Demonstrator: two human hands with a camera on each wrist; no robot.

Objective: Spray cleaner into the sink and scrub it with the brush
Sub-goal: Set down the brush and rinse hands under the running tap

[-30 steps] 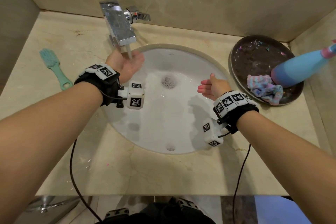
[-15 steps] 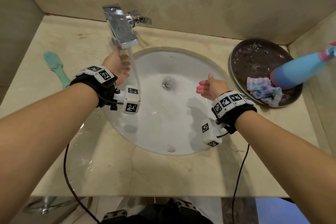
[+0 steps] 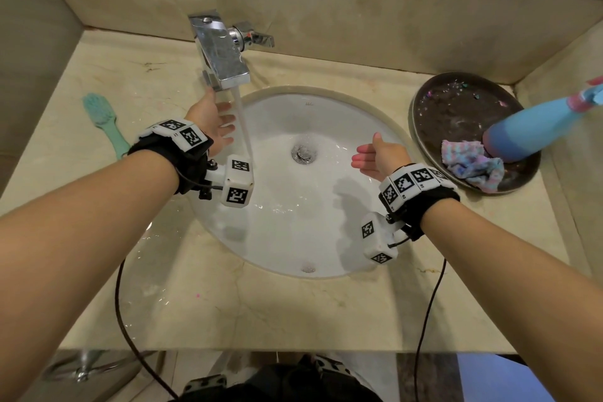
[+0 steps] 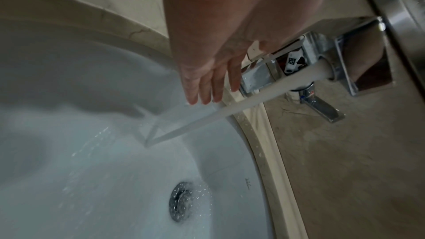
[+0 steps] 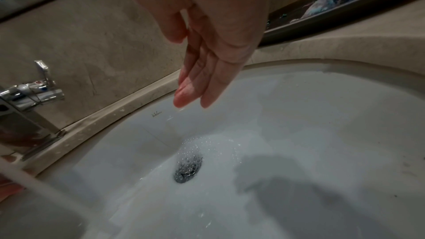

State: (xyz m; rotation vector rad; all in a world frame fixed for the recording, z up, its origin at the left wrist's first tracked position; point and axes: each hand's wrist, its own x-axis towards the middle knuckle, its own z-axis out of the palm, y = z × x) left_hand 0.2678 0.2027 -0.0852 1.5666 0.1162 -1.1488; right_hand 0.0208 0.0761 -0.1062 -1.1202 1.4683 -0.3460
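Both hands (image 3: 208, 117) (image 3: 381, 157) hover over sink (image 3: 293, 222), brush (image 3: 104, 122) far left.

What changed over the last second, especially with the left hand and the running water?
The left hand, cupped under the stream a second ago, drew back toward the left and now sits open beside it; water falls unbroken into the sink. Nothing was taken hold of. The right hand stayed open over the basin; brush, spray bottle, cloth and faucet handle unchanged.
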